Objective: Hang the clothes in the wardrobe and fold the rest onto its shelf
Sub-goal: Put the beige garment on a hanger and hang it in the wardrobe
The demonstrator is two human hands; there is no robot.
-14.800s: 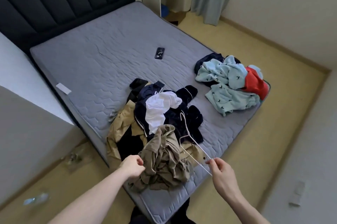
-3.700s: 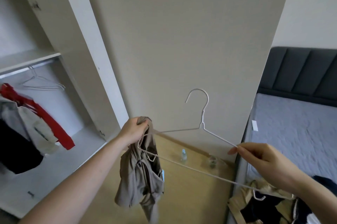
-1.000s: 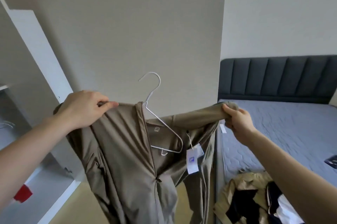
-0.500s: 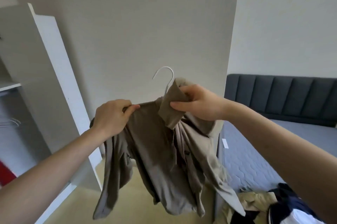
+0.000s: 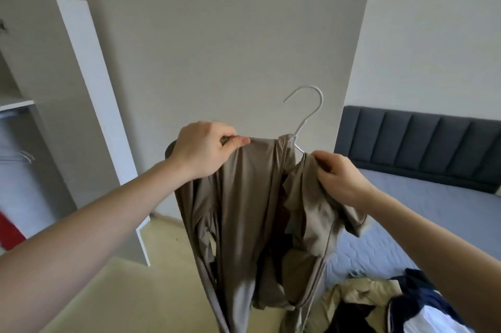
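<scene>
Hanging in mid-air in front of a pale wardrobe side panel (image 5: 217, 47), the taupe shirt (image 5: 244, 197) is draped over a white wire hanger (image 5: 306, 118), whose hook pokes up above the collar and tilts to the right. Its cloth falls in long folds toward the floor. The left hand (image 5: 206, 148) grips the shirt's left shoulder, thumb pressed along the top edge and fingers curled under it. The right hand (image 5: 339, 178) pinches a bunch of fabric at the other shoulder, just beside the bare stretch of hanger wire; I cannot tell whether it also holds the wire. The two hands are apart, with the collar between them.

To the left stands an open white wardrobe door (image 5: 89, 94), and past it a shelf (image 5: 13, 103) with empty wire hangers (image 5: 24, 156) below and a red garment (image 5: 10, 232) at the edge of view. On the right a grey mattress (image 5: 433, 210) lies before a dark padded headboard (image 5: 420, 142). A heap of clothes (image 5: 393, 303), tan, navy and white, lies at the mattress's near corner
</scene>
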